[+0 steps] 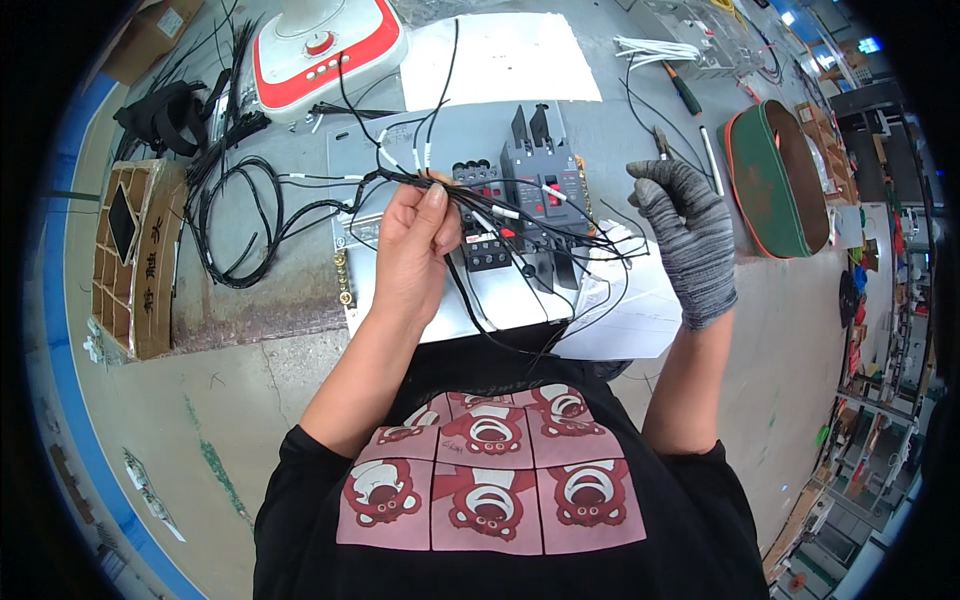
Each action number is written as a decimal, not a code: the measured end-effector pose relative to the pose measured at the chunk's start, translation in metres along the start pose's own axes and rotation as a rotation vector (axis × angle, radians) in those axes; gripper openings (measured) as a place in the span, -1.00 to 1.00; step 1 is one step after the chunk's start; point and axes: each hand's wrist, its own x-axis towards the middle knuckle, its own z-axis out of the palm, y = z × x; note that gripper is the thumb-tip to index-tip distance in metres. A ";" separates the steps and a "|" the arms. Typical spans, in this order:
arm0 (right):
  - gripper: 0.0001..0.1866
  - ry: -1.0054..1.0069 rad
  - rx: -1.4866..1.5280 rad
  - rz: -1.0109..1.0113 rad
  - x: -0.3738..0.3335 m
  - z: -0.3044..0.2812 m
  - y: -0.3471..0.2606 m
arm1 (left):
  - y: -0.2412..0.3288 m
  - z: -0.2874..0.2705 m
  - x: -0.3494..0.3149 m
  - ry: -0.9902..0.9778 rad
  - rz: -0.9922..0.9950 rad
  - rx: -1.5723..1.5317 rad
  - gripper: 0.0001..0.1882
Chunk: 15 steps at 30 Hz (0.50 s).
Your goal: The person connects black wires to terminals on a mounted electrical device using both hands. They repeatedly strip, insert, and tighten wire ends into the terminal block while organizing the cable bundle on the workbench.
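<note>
My bare left hand (418,235) is closed round a bundle of black wires (480,205), pinched between thumb and fingers. The loose ends, some with white marker sleeves, fan out to the right. Behind and below them lies a metal mounting plate (375,290) carrying a large dark circuit breaker (545,165) and a smaller black switching device (488,250) with red parts. In a grey knitted glove, my right hand (690,235) hovers right of the wire ends, apart from them. Its fingers are loosely curved, thumb and forefinger apart, and nothing shows between them.
A coil of black cable (240,215) lies left of the plate, near a divided cardboard box (140,260). A red-and-white fan base (325,60) stands behind. At right are a green bin (775,180), pliers (661,143) and a screwdriver (684,92). White papers (625,310) lie by the plate.
</note>
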 end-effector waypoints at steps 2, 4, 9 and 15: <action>-0.83 -0.104 0.077 0.003 -0.001 0.004 0.001 | 0.002 0.005 0.000 0.047 0.005 0.004 -0.90; -0.82 -0.257 0.133 -0.005 0.000 0.009 0.004 | 0.003 0.004 -0.002 0.050 -0.002 -0.005 -0.89; -0.77 -0.474 0.151 0.067 -0.005 0.017 -0.005 | 0.005 -0.003 -0.006 0.008 -0.025 -0.017 -0.87; -0.76 -0.445 0.138 0.077 -0.007 0.020 0.004 | 0.006 -0.006 -0.009 -0.008 -0.041 -0.032 -0.86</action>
